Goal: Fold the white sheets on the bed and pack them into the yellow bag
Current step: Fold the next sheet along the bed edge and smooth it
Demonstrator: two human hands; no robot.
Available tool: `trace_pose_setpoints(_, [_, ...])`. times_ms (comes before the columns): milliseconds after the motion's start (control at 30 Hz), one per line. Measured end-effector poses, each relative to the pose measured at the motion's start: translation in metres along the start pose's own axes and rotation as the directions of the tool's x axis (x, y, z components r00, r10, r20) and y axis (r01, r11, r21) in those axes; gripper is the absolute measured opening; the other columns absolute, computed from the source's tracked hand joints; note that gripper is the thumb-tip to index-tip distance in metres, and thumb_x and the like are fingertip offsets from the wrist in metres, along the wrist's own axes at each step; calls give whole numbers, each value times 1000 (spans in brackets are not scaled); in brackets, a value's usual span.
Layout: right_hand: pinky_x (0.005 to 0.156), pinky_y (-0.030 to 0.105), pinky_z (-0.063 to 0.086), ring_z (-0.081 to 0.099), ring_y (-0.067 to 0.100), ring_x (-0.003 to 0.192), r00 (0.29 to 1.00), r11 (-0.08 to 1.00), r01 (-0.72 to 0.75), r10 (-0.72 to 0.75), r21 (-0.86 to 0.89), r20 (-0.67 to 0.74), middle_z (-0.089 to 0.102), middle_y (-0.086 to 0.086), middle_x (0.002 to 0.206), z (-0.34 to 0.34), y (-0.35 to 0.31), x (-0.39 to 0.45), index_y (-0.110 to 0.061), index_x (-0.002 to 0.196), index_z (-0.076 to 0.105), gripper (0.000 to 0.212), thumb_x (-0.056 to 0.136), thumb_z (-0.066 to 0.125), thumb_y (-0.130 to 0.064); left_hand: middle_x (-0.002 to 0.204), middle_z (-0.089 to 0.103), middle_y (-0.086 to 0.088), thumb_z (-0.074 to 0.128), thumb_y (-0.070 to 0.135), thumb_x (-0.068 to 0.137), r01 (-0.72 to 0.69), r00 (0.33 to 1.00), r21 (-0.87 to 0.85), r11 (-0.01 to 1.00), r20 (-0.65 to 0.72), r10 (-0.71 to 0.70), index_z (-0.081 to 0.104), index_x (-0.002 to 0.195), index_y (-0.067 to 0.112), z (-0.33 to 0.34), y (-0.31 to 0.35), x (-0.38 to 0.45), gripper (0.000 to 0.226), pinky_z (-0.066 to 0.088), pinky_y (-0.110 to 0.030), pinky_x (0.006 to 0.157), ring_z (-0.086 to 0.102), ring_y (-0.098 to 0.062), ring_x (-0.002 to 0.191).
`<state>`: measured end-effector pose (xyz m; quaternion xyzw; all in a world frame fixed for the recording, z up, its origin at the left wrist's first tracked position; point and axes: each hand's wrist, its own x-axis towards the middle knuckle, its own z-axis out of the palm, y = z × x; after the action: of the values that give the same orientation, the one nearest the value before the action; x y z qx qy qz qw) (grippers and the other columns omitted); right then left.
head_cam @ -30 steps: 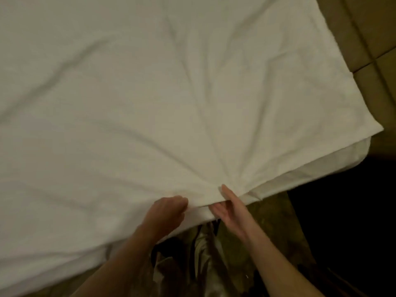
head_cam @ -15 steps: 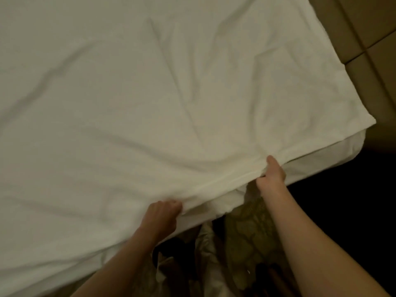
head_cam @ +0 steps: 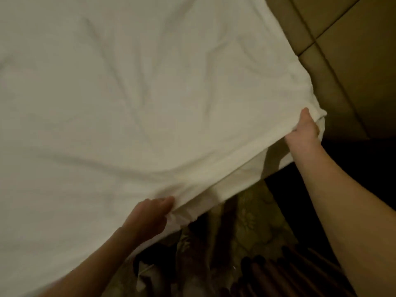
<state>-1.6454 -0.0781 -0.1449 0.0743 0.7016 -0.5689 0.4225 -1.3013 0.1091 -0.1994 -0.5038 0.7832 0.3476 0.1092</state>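
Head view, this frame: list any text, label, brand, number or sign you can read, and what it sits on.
None: no readable text anywhere in this view.
White sheet: plain, no tag or print showing.
Left hand and right hand, both gripping the sheet's near edge: no markings.
Patterned fabric below the edge: a floral-looking pattern, no letters.
Padded panels at upper right: blank.

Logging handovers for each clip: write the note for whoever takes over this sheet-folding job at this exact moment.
Left hand: grips the near edge of the white cotton sheet, mid-span.
Right hand: grips the same edge at the sheet's right corner.
The sheet lies spread flat, wrinkled, over the bed, beside the tan padded headboard.
Done: edge and corner taken up.
Left: all folding and packing. The yellow bag is out of view.
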Motion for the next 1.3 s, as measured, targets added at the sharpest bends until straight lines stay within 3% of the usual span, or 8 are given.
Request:
trace_pose_setpoints(100, [65, 30, 57, 63, 20, 89, 996, 999, -41, 40, -21, -80, 64, 4, 108, -16, 4, 7, -17, 97, 59, 10, 94, 60, -27, 88, 60, -3, 47, 12, 74, 30, 999, -71, 997, 16, -29, 49, 91, 19, -1, 2, -1, 19, 34, -33, 55, 62, -33, 74])
trace_pose_setpoints(233, [64, 27, 56, 61, 16, 93, 997, 997, -71, 71, 1, -16, 62, 1, 111, -35, 42, -1, -16, 131, 53, 39, 93, 57, -9, 59, 52, 3, 55, 14, 50, -59, 995, 45, 997, -78, 63, 33, 75, 26, 4, 6, 0, 35, 25, -28, 34, 49, -21, 38])
trace_pose_setpoints(333, [64, 27, 57, 62, 14, 86, 997, 998, -55, 55, 4, -57, 62, 2, 105, -35, 70, -23, -13, 137, 46, 52, 88, 63, -2, 66, 55, 4, 55, 16, 58, -27, 993, -79, 996, -119, 18, 32, 80, 28, 5, 0, -6, 34, 27, -25, 40, 53, -25, 46])
trace_pose_setpoints(567, [69, 27, 58, 64, 16, 81, 960, 930, -265, 280, -256, 24, 67, 7, 100, -54, 192, -136, -10, 108, 63, 18, 90, 64, -8, 83, 54, 14, 46, 48, 78, 185, 957, -302, 935, -162, -242, 57, 91, 28, 5, -48, -63, 26, 42, -28, 55, 62, -15, 66])
trace_pose_setpoints(833, [56, 26, 54, 64, 16, 58, 856, 784, -319, 480, -533, 193, 65, 3, 62, -64, 313, -266, -9, 70, 59, 21, 89, 64, -5, 95, 57, 6, 68, 31, 83, 380, 908, -259, 888, -80, -412, 59, 99, 22, 17, -128, -168, 21, 38, -27, 64, 61, -20, 81])
trace_pose_setpoints(967, [49, 19, 49, 63, 9, 51, 801, 672, -251, 549, -697, 241, 66, 10, 70, -60, 339, -319, 0, 90, 63, 5, 91, 61, -3, 82, 58, 6, 69, 23, 84, 543, 763, -421, 726, -113, -636, 59, 90, 20, 27, -164, -233, 11, 37, -27, 63, 57, -15, 73])
trace_pose_setpoints(1133, [44, 21, 48, 62, 15, 49, 806, 541, -107, 538, -834, 246, 66, 9, 62, -42, 373, -356, 1, 79, 66, 16, 89, 67, -12, 61, 66, 3, 71, 17, 84, 603, 453, -712, 359, -66, -889, 68, 74, 16, 51, -197, -308, 10, 44, -28, 64, 66, -18, 66])
trace_pose_setpoints(1300, [48, 31, 56, 60, 21, 43, 867, 482, -116, 476, -868, 148, 63, 9, 51, -31, 387, -367, 1, 66, 61, 30, 87, 71, -18, 58, 70, 5, 67, 26, 89, 518, 424, -855, 25, 231, -875, 74, 66, 16, 84, -207, -345, 26, 52, -27, 63, 64, -5, 56])
